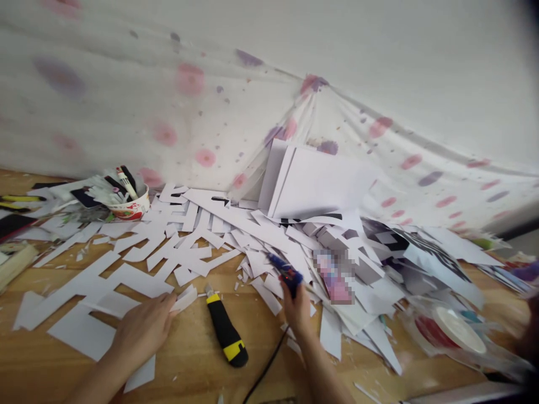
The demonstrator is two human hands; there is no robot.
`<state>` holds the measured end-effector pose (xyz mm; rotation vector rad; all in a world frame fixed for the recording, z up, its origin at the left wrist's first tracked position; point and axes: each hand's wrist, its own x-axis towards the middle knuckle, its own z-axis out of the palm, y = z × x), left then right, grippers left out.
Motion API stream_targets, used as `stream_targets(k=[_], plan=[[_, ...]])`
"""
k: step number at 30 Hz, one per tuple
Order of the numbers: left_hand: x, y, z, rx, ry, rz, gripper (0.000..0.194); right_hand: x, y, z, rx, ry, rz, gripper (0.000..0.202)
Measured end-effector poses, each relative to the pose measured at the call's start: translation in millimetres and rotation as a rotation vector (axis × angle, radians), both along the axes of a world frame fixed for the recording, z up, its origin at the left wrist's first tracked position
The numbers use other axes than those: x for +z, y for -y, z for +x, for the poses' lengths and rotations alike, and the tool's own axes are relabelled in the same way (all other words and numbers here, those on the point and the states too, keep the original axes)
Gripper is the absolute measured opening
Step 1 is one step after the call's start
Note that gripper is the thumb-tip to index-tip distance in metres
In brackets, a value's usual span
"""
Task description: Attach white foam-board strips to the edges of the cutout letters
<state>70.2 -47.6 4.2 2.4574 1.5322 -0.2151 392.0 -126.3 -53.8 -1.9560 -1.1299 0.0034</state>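
Note:
My left hand [145, 325] is closed on a small folded-looking white board piece [186, 298], low over the wooden table. Beneath and beside that hand lie flat white cut-out shapes [80, 322] with straight edges. In my right hand [296, 310] is a blue hot glue gun [283, 268], its nozzle pointing away to the upper left and a small red light showing on its body. A black cord [269, 365] trails from it toward the near edge. Between my hands rests a black and yellow utility knife [225, 331], touched by neither.
White offcuts [252, 224] cover much of the wooden table [185, 365]. A paper bowl [130, 209] holds pens at the back left. Large white boards [315, 182] lean against a spotted plastic sheet [189, 112]. Tape rolls in plastic [450, 331] lie at right.

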Motion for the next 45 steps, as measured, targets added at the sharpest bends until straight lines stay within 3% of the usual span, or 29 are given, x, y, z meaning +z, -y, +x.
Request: stream_targets(k=[3,6,8,12,20,33,45], plan=[[1.2,0,1,-0.002,-0.008,-0.012,0.032,14.8,12,55,-0.232,0.116,0.06,0.051],[2.0,0,1,0.002,-0.017,-0.014,0.032,29.2,16,94,-0.334,0.169,0.027,0.06],[0.9,0,0,0.002,-0.018,-0.022,0.033,34.0,12,104,-0.318,0.17,-0.028,0.061],[-5.2,-1,-2,0.009,0.0,-0.02,0.039,30.8,-11,92,-0.211,0.105,-0.099,0.055],[-5.7,-1,-1,0.022,0.014,-0.024,0.042,9.0,-50,74,-0.314,0.031,-0.145,0.049],[-8.0,-2,-1,0.014,-0.008,-0.024,0.039,-2.4,-39,75,-0.233,0.064,-0.067,0.053],[-3.1,-1,0,0.007,-0.016,-0.017,0.036,-1.9,-42,81,-0.184,0.11,-0.135,0.052]])
